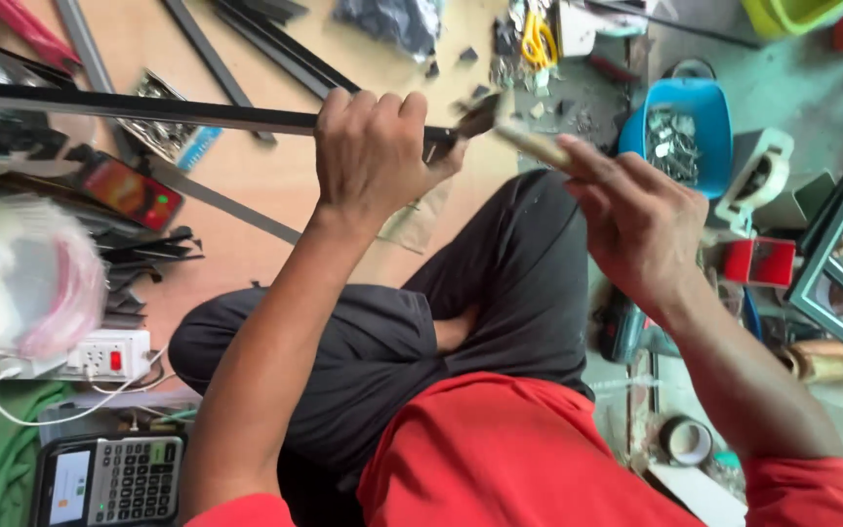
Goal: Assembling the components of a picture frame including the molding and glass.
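Above our crossed legs, our left hand (373,146) clenches its grip around a dark metal bar (129,105), our right hand (636,220) grasping a wooden-handled tool (529,141) at the bar's end.

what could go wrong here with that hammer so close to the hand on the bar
The right hand swings a hammer toward the end of the dark metal bar, right beside the left hand gripping it; a miss could strike the thumb. The bar's long free end may jolt into the phone. Both tool and bar sit above the crossed legs.
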